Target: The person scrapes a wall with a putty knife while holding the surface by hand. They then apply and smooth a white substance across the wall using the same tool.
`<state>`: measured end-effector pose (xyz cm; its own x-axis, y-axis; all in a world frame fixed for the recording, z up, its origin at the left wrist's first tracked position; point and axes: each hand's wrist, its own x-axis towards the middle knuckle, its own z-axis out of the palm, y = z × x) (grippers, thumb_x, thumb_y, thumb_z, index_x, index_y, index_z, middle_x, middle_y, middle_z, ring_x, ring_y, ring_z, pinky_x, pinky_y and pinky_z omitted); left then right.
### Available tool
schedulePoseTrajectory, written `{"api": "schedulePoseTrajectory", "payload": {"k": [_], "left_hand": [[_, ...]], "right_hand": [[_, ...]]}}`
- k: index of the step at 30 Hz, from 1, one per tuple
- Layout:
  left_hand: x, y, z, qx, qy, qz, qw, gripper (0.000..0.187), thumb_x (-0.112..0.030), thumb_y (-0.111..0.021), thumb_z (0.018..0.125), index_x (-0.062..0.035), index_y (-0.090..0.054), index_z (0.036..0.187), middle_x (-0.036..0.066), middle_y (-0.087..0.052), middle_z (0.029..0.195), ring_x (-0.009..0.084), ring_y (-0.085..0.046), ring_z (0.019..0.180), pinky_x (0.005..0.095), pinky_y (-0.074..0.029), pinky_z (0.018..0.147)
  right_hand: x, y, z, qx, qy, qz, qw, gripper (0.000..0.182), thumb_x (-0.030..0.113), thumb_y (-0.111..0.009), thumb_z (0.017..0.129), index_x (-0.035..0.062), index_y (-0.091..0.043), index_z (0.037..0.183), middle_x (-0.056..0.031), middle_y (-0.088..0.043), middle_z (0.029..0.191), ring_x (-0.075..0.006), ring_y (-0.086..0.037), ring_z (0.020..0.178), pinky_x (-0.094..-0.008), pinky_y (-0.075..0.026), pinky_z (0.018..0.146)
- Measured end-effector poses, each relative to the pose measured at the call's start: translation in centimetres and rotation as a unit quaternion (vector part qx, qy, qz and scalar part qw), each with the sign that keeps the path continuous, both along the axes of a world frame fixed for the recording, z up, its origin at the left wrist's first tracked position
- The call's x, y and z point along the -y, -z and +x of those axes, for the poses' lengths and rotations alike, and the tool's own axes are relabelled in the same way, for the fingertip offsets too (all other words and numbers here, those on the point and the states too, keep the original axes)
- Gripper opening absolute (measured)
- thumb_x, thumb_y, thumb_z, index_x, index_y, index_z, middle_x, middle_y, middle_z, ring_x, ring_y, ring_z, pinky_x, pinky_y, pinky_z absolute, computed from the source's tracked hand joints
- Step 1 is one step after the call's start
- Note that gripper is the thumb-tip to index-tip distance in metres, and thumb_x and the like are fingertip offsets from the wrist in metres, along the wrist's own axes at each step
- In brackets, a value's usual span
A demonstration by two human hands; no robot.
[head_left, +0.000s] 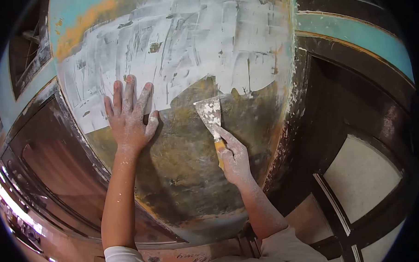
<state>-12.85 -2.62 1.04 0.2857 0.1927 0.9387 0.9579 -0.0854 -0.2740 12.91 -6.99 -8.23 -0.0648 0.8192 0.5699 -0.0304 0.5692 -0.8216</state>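
My left hand [129,120] lies with fingers spread against the wall [191,150], over the lower left of a white coated patch [179,44]. White dust covers its fingers. In my right hand [235,158] is a putty knife [210,113], gripped by its yellow handle, with the forefinger stretched along toward the blade. White flakes cling to the blade, and its wide edge points up near the patch's ragged lower border. Around the knife the wall surface is bare, mottled brown and green.
Dark wooden doors or panels flank the wall, one at the left [58,159] and one at the right [329,122]. Turquoise and orange paint [81,20] shows at the upper left. A worn reddish floor [186,255] lies below.
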Motion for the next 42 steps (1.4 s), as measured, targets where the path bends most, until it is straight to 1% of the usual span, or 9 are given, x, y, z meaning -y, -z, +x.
{"api": "schedulePoseTrajectory", "payload": {"k": [2,6,8,12,21,23,32,35,42], "left_hand": [[0.1,-0.1,0.2,0.002,-0.001,-0.008,1.0,0.062,-0.031,-0.062,0.08,-0.0249,-0.056,0.141,0.009,-0.033,0.16,0.0344,-0.022,0.15,0.06,-0.014,0.117],[0.0,0.0,0.1,0.003,0.005,-0.002,1.0,0.062,-0.03,-0.061,0.08,-0.0247,-0.057,0.141,0.01,-0.034,0.16,0.0358,-0.023,0.149,0.0594,-0.015,0.117],[0.1,-0.1,0.2,0.006,0.001,-0.004,1.0,0.062,-0.03,-0.061,0.08,-0.0248,-0.056,0.141,0.01,-0.034,0.159,0.0357,-0.024,0.149,0.0593,-0.015,0.117],[0.0,0.1,0.1,0.008,-0.003,-0.007,1.0,0.059,-0.027,-0.059,0.081,-0.0259,-0.057,0.141,0.01,-0.035,0.159,0.0359,-0.025,0.148,0.0598,-0.016,0.117],[-0.2,2.0,-0.6,0.037,-0.005,-0.016,0.999,0.058,-0.025,-0.056,0.084,-0.0254,-0.055,0.142,0.01,-0.032,0.16,0.0373,-0.022,0.149,0.0613,-0.012,0.117],[0.0,2.7,-0.9,0.041,-0.002,-0.025,0.999,0.058,-0.025,-0.057,0.084,-0.0249,-0.055,0.142,0.011,-0.032,0.16,0.0379,-0.021,0.15,0.0616,-0.011,0.118],[-0.1,5.3,-2.7,0.06,-0.017,-0.025,0.998,0.061,-0.021,-0.058,0.081,-0.0244,-0.055,0.142,0.013,-0.03,0.161,0.0388,-0.021,0.15,0.0647,-0.008,0.117],[0.0,6.0,-3.2,0.088,-0.025,-0.008,0.996,0.061,-0.021,-0.057,0.08,-0.0229,-0.056,0.141,0.014,-0.03,0.161,0.0401,-0.02,0.15,0.0662,-0.006,0.116],[-0.5,6.5,-3.8,0.1,-0.021,0.005,0.995,0.059,-0.021,-0.053,0.081,-0.0185,-0.057,0.14,0.015,-0.032,0.16,0.0418,-0.02,0.149,0.0648,-0.006,0.116]], "right_hand": [[-0.6,0.5,-0.2,0.041,0.055,0.063,0.996,0.054,0.001,-0.046,0.089,0.009,-0.052,0.142,-0.0082,-0.068,0.102,-0.0094,-0.055,0.073,-0.0263,-0.047,0.071],[-0.3,1.7,0.5,0.081,0.036,0.041,0.995,0.054,0.005,-0.05,0.09,0.0127,-0.05,0.144,-0.0146,-0.069,0.103,-0.0175,-0.063,0.077,-0.0295,-0.049,0.075],[0.6,2.8,1.1,0.181,0.072,-0.008,0.981,0.055,0.011,-0.056,0.092,0.0163,-0.047,0.146,-0.021,-0.068,0.107,-0.0305,-0.069,0.088,-0.0352,-0.052,0.083],[0.1,6.7,1.8,0.238,0.137,0.008,0.962,0.06,0.016,-0.062,0.091,0.0183,-0.043,0.149,-0.0242,-0.067,0.108,-0.0424,-0.065,0.1,-0.045,-0.052,0.087],[1.4,5.1,2.2,0.243,0.078,0.033,0.966,0.058,0.013,-0.061,0.09,0.0206,-0.048,0.146,-0.024,-0.069,0.095,-0.0392,-0.068,0.088,-0.0397,-0.053,0.08],[1.4,3.7,1.3,0.266,0.046,0.052,0.961,0.054,0.006,-0.062,0.087,0.0091,-0.053,0.14,-0.0235,-0.069,0.1,-0.0362,-0.07,0.093,-0.0354,-0.053,0.08],[1.4,-2.6,-1.8,0.329,0.081,0.101,0.935,0.052,0.013,-0.062,0.087,0.0176,-0.057,0.138,-0.0198,-0.066,0.081,-0.0336,-0.068,0.072,-0.0381,-0.053,0.068],[0.4,-2.7,-1.4,0.35,0.077,0.129,0.925,0.058,0.018,-0.061,0.087,0.0278,-0.051,0.144,-0.0171,-0.066,0.078,-0.0344,-0.067,0.07,-0.043,-0.054,0.068],[1.3,-4.9,-0.5,0.398,0.104,0.108,0.905,0.057,0.021,-0.058,0.086,0.029,-0.052,0.142,-0.015,-0.067,0.078,-0.033,-0.066,0.07,-0.0433,-0.054,0.068]]}}
